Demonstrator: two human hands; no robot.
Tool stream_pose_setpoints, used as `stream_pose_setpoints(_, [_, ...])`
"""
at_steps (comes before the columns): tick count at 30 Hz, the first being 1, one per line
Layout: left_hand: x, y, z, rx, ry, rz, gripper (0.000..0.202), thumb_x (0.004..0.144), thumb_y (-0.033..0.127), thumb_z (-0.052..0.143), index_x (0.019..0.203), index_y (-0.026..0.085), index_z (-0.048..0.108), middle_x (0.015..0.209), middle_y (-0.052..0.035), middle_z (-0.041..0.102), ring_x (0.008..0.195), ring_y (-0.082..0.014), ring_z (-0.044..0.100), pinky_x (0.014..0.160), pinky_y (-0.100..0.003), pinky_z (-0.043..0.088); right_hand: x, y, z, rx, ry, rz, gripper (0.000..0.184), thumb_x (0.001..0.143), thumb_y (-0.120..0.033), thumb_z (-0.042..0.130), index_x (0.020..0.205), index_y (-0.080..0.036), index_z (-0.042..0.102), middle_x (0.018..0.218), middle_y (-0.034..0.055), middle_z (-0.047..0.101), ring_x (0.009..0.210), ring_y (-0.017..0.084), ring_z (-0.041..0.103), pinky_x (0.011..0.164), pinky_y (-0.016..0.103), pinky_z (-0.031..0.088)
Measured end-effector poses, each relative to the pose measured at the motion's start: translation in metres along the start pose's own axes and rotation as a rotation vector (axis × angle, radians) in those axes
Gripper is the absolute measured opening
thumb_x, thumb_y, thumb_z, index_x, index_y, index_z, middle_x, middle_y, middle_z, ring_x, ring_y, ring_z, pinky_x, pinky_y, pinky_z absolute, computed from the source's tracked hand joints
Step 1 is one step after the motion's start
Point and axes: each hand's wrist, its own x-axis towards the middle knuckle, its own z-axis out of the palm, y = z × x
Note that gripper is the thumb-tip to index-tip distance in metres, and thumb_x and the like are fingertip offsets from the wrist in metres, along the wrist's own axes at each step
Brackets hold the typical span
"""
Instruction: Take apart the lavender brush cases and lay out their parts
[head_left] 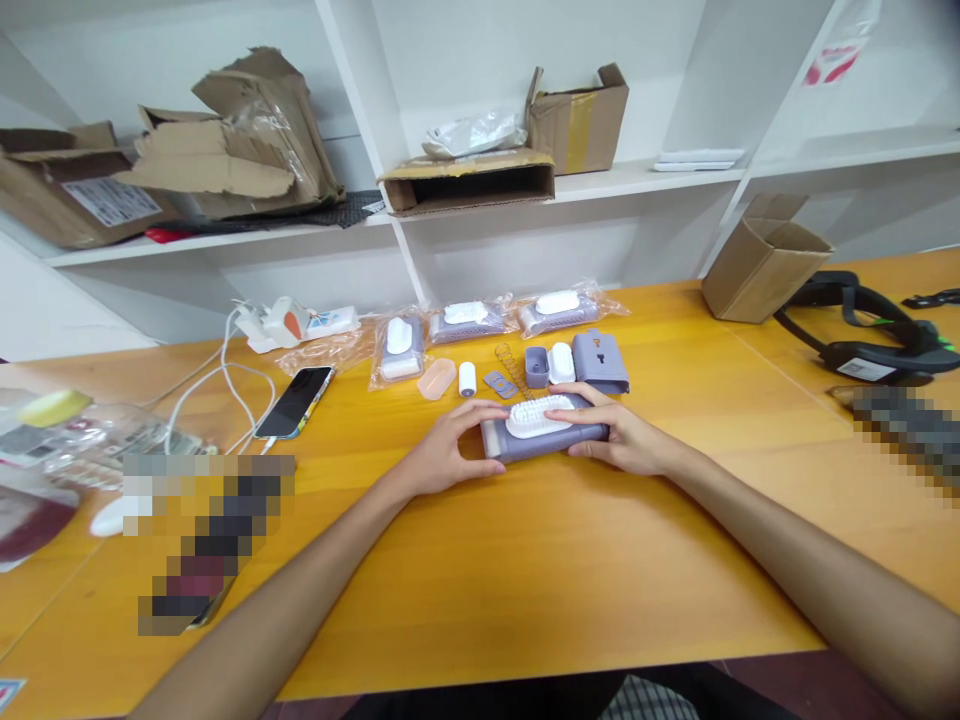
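A grey-purple cleaning brush (540, 443) lies lengthwise on the wooden table, its white bristle pad (538, 416) facing up. My left hand (448, 448) is closed around its paler left end, thumb at the near side and fingers over the far side. Its right end is in the grip of my right hand (621, 436), with a finger touching the bristle pad. Just behind it are a coil spring (507, 358), a flat grey plate (500, 384), a white cylinder (467, 379), a grey cup (536, 367), a white oval piece (561, 364) and a grey casing (600, 362).
A translucent peach cup (437, 379) lies left of the parts. Several bagged brushes, one being the left bagged brush (401, 348), line the back. Left are a phone (296, 402) and a power strip (330, 322); right, a cardboard box (765, 258) and black headset (862, 330).
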Motion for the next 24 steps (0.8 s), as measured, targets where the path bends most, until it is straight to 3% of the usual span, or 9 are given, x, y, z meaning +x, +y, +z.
stream_pose_setpoints(3, [-0.0003,0.0006,-0.0004,0.009,-0.001,-0.010,0.061,0.082,0.044,0.088,0.136,0.027,0.065,0.143,-0.0120,0.062,0.136,-0.0316,0.058,0.119,-0.051,0.043,0.0003,-0.0028,0.0003,0.029,0.008,0.013,0.038,0.097,-0.034,0.073,0.135,-0.039,0.073,0.165,0.0063,0.044,0.153,0.034,0.042,0.127,0.061,0.030])
stream_pose_setpoints(6, [-0.0004,-0.0003,-0.0004,0.017,0.006,-0.017,0.060,0.083,0.045,0.087,0.136,0.027,0.066,0.143,-0.0123,0.063,0.135,-0.0322,0.058,0.119,-0.051,0.043,0.0010,-0.0063,0.0004,0.042,-0.016,0.005,0.016,0.097,-0.030,0.071,0.098,-0.033,0.087,0.163,0.0032,0.047,0.151,0.034,0.045,0.128,0.059,0.030])
stream_pose_setpoints(8, [-0.0003,-0.0008,-0.0003,0.022,0.010,-0.024,0.060,0.083,0.045,0.087,0.136,0.026,0.066,0.143,-0.0125,0.063,0.135,-0.0323,0.058,0.119,-0.051,0.043,0.0014,-0.0076,0.0004,0.036,-0.040,0.002,0.024,0.096,-0.024,0.070,0.080,-0.029,0.086,0.164,0.0014,0.046,0.152,0.034,0.043,0.129,0.057,0.030])
stream_pose_setpoints(16, [0.0011,0.0033,-0.0007,0.030,0.020,-0.041,0.061,0.081,0.043,0.088,0.135,0.024,0.065,0.142,-0.0128,0.064,0.134,-0.0328,0.059,0.117,-0.050,0.045,0.0005,-0.0040,-0.0003,0.005,-0.052,0.014,0.026,0.090,-0.011,0.066,0.081,-0.027,0.085,0.164,0.0028,0.045,0.153,0.034,0.041,0.128,0.056,0.029])
stream_pose_setpoints(24, [-0.0007,0.0071,0.0055,0.110,0.031,-0.141,0.082,0.076,0.049,0.091,0.146,0.026,0.054,0.148,-0.0120,0.061,0.135,-0.0354,0.058,0.118,-0.050,0.045,0.0023,-0.0085,0.0000,0.001,-0.040,0.022,0.020,0.098,-0.027,0.068,0.088,-0.028,0.085,0.161,0.0045,0.047,0.154,0.034,0.040,0.128,0.059,0.028])
